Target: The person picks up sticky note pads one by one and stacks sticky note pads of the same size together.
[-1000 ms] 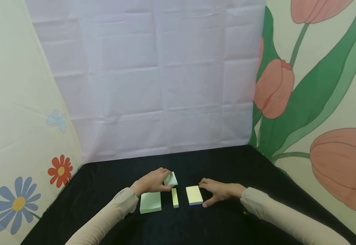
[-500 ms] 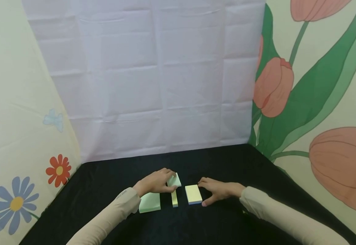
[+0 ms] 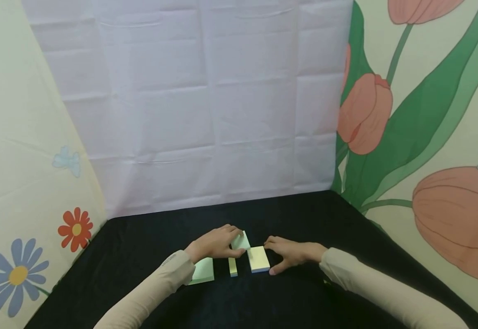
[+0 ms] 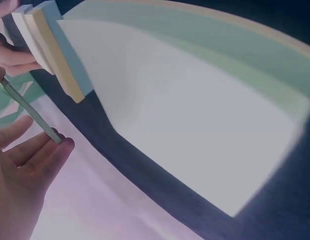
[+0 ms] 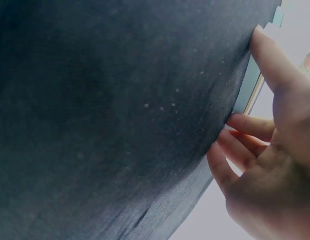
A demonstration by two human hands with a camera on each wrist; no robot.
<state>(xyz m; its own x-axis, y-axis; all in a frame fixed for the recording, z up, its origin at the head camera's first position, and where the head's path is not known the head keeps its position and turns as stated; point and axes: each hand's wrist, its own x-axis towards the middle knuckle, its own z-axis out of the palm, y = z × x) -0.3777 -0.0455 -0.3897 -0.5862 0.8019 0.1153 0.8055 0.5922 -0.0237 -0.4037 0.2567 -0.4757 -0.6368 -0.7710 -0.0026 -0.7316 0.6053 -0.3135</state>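
Note:
My left hand point(image 3: 218, 242) holds a small pale green sticky note pad point(image 3: 242, 241), thumb on its near edge and fingers at the far one. The pad's thin edge point(image 4: 30, 110) spans thumb and fingertips in the left wrist view. My right hand point(image 3: 291, 253) grips a yellow sticky note pad point(image 3: 259, 258) with a blue lower layer, thumb at its near right corner and forefinger at the far right. The green pad's corner comes right up to the yellow pad. In the right wrist view, my right fingertips point(image 5: 237, 120) sit low against the black cloth.
A larger green pad point(image 3: 203, 271) lies under the left wrist, partly covered by the sleeve. Between it and the yellow pad is a narrow yellow note strip point(image 3: 233, 267). Black cloth point(image 3: 288, 301) covers the table; a white sheet point(image 3: 214, 114) hangs behind.
My left hand has moved the small green pad rightward, from behind the narrow strip to beside the yellow pad. My right hand stays at the yellow pad. The head view has shifted slightly.

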